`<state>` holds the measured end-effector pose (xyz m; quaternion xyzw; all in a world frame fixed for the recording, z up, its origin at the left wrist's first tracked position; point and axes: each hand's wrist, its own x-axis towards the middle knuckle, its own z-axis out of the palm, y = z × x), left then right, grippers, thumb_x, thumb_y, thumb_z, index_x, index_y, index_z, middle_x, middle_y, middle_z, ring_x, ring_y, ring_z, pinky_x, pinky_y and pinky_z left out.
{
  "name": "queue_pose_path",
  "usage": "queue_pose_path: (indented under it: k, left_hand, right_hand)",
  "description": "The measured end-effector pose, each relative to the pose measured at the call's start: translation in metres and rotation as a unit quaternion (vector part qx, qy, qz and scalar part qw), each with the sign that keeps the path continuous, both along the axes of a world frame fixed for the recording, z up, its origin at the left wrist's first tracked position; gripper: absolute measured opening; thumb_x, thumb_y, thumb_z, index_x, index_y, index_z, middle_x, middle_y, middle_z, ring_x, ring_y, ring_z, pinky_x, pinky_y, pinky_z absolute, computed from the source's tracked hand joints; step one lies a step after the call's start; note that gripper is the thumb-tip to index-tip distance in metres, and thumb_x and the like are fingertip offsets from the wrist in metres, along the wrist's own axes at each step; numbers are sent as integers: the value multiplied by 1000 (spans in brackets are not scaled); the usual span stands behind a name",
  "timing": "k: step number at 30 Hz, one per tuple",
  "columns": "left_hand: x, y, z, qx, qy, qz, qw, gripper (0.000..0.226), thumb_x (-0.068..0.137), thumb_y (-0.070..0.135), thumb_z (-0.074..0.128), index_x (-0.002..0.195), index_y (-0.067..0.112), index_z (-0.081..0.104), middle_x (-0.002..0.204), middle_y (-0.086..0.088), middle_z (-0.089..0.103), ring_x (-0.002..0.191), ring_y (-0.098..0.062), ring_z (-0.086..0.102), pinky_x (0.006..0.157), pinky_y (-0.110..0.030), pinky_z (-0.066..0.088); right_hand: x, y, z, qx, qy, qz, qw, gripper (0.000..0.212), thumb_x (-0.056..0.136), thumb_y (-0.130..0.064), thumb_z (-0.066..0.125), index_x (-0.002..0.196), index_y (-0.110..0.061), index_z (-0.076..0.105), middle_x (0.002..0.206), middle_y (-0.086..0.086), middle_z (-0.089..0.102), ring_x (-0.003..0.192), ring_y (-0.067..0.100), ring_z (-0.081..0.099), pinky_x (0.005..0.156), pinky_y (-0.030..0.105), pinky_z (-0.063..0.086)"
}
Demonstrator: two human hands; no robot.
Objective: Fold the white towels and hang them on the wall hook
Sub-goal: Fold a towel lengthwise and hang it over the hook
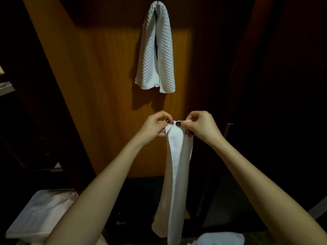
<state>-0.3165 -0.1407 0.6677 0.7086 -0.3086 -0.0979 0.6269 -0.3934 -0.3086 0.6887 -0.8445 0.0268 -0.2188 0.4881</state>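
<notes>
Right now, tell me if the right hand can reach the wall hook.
Probably yes: nothing stands between the right hand and the wall hook above it. But it pinches the held towel with the left hand, and a waffle towel already covers the hook.

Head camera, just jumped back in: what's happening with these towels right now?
A person is holding a smooth white towel in front of them. The left hand and right hand pinch its top edge close together, and it hangs down as a long narrow strip. Above, a waffle towel is already draped over the hook on the wooden panel. A white pile lies lower left, a white bundle lower right.
</notes>
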Motion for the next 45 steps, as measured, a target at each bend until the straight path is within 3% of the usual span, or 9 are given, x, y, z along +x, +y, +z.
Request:
queue_pose_path:
  k: [6, 12, 15, 19, 24, 30, 36, 40, 45]
  left_hand:
    - [-1, 4, 6, 29, -3, -33, 999, 9, 87, 21, 67, 92, 27, 71, 78, 6, 72, 77, -11, 68, 69, -24, 57]
    - [8, -8, -6, 18, -73, 82, 994, 17, 80, 6, 73, 85, 22, 71, 81, 6, 71, 60, 7, 58, 59, -10, 45]
    - [16, -1, -9, -17, -45, 66, 997, 25, 84, 2, 68, 75, 25, 69, 84, 10, 74, 73, -10, 62, 68, -24, 49]
    - [25, 3, 5, -6, -69, 51, 996, 23, 88, -2, 61, 78, 18, 62, 90, 6, 70, 75, 5, 63, 69, -12, 49]
    - [38, 11, 27, 34, -124, 96, 987, 9, 84, 0, 66, 83, 8, 67, 96, -12, 68, 81, -16, 58, 70, -28, 47]
    - [44, 22, 40, 37, -121, 91, 988, 3, 85, 1, 66, 85, 3, 66, 72, -12, 61, 58, -6, 56, 56, -19, 46]
    - [57, 46, 48, 54, -121, 70, 989, 16, 87, 2, 64, 76, 14, 61, 56, 2, 53, 52, 0, 49, 54, -17, 46]
    - [50, 45, 59, 53, -153, 70, 984, 17, 88, 3, 63, 77, 14, 59, 58, -2, 51, 55, -3, 49, 56, -21, 47]
    - [39, 43, 67, 71, -241, 83, 964, 11, 88, -1, 62, 90, 9, 60, 75, -19, 58, 70, -19, 53, 65, -34, 49]
  right_hand:
    - [7, 1, -3, 23, -37, -32, 999, 26, 82, -17, 76, 68, 0, 62, 52, 6, 64, 45, 16, 63, 45, 26, 51]
    - [12, -1, 0, 31, -18, -9, 999, 26, 83, -21, 76, 68, -4, 63, 52, 2, 63, 47, 12, 60, 48, 21, 46]
    - [12, -12, 2, -91, 15, 21, 996, 29, 83, -31, 75, 68, -8, 63, 57, -3, 58, 49, 1, 50, 48, 18, 37]
    - [9, -38, 4, -318, 105, 31, 942, 40, 83, -42, 71, 69, -7, 59, 62, 2, 55, 58, 17, 50, 54, 33, 35]
    - [2, -59, 7, -392, 86, 42, 915, 30, 86, -42, 68, 81, -12, 65, 90, -2, 54, 78, 16, 54, 67, 34, 44]
    - [1, -53, 19, -226, 37, 96, 969, 11, 82, -17, 75, 78, -18, 65, 83, -6, 60, 72, 7, 58, 63, 22, 47]
    - [0, -55, 35, -308, 3, 62, 949, 25, 89, -32, 66, 79, -10, 60, 76, 5, 60, 68, 16, 56, 61, 31, 45]
    - [4, -48, 42, -207, -62, 30, 976, 35, 89, -23, 67, 65, -6, 48, 62, 2, 47, 55, 5, 39, 52, 25, 30]
    - [11, -47, 46, -120, -98, -6, 988, 19, 83, -17, 74, 84, -6, 59, 84, 13, 63, 73, 9, 54, 61, 29, 44]
